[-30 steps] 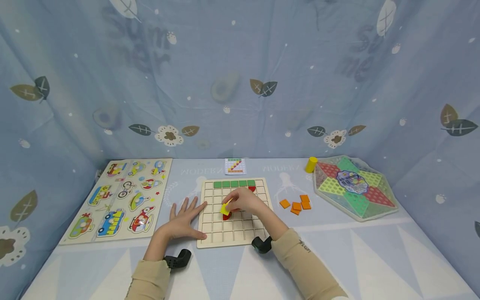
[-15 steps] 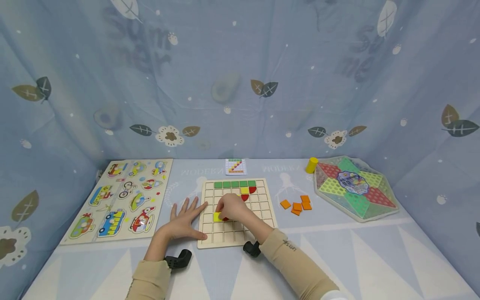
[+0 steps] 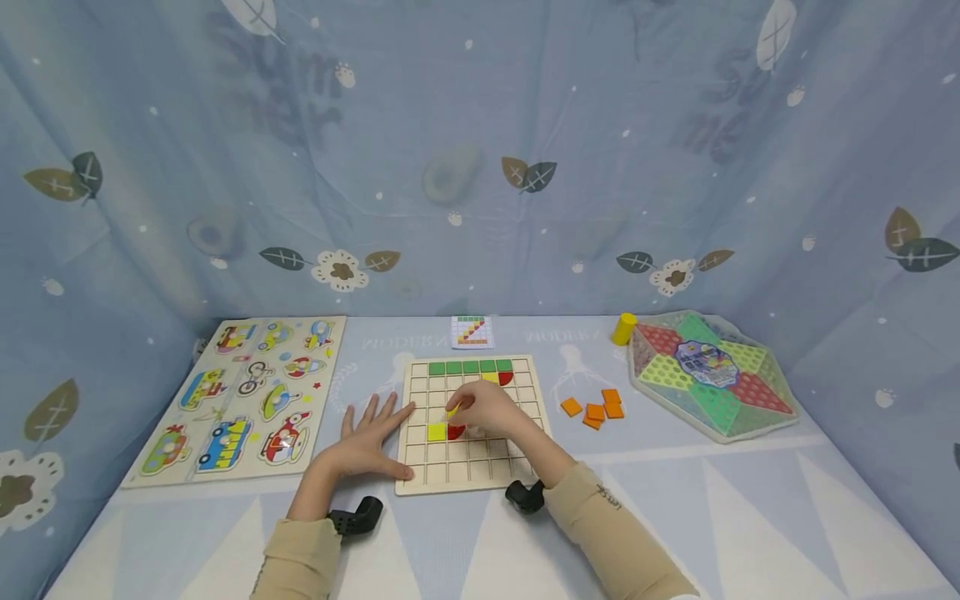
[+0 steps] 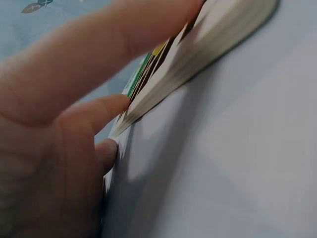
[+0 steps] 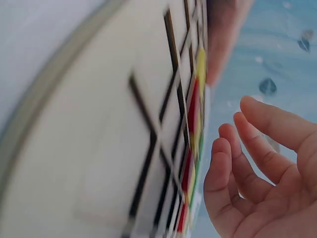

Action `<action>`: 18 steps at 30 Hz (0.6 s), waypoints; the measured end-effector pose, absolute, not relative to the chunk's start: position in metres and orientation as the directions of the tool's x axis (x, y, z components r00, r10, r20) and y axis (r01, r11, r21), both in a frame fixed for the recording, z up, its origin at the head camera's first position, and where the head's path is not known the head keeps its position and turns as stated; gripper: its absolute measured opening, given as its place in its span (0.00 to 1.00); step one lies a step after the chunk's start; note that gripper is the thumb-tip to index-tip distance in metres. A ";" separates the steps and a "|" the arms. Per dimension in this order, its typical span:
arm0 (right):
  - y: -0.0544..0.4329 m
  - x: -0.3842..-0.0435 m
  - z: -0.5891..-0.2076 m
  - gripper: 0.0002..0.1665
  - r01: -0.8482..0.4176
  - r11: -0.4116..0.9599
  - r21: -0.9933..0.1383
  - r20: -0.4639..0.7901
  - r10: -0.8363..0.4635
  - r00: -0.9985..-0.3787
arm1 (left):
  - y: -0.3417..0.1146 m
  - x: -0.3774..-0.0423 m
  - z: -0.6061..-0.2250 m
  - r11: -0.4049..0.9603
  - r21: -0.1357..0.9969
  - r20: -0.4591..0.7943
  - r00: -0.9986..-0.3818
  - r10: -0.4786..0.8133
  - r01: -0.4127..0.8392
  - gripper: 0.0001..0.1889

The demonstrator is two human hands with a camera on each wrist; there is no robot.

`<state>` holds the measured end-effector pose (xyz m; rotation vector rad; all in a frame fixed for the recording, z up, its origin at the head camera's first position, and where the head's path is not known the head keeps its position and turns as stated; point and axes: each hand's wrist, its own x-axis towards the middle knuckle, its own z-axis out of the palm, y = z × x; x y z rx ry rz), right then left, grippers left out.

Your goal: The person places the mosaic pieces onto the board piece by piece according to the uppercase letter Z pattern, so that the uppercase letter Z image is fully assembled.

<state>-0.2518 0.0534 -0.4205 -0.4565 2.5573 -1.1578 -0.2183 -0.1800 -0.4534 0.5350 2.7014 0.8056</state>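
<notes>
A square wooden grid board [image 3: 480, 475] lies in front of me. Its top row carries green square tiles [image 3: 470, 367]. Below them, yellow tiles [image 3: 437, 432] and red rounded tiles [image 3: 455, 432] step down to the left; my right hand hides part of this line. My left hand [image 3: 363, 446] lies spread at the board's left side, thumb and a fingertip touching its edge. Just above the middle of the board is my right hand [image 3: 487, 408]. In the right wrist view its fingers [image 5: 267, 158] are loosely bent, apart from the tiles, with nothing between them.
Several orange square tiles [image 3: 593, 412] lie right of the board. Behind it sits a small pattern card [image 3: 472, 332]. A vehicle puzzle board [image 3: 255, 392] is at the left. A yellow cylinder [image 3: 623, 329] and a star-patterned game board [image 3: 708, 375] are at the right.
A yellow tile was set at the lower left end of the stepped line. My right hand moved down-left to it, then back up-right off it. My left hand stayed still.
</notes>
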 end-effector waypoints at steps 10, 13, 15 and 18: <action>0.129 -0.251 -0.416 0.08 -0.019 0.637 -0.771 -0.105 -0.156 -0.982 | -0.184 -0.217 -0.453 0.773 0.555 -0.159 -0.873 0.461 0.307 0.64; 0.151 -0.252 -0.419 0.10 0.014 0.697 -0.717 -0.085 -0.068 -0.994 | -0.184 -0.217 -0.453 0.782 0.533 -0.165 -0.867 0.470 0.323 0.65; 0.164 -0.252 -0.421 0.13 0.028 0.740 -0.671 -0.073 -0.028 -0.997 | -0.185 -0.217 -0.454 0.787 0.520 -0.168 -0.864 0.475 0.331 0.66; 0.180 -0.253 -0.425 0.16 0.048 0.799 -0.599 -0.079 0.000 -0.997 | -0.185 -0.218 -0.454 0.789 0.512 -0.169 -0.862 0.479 0.338 0.66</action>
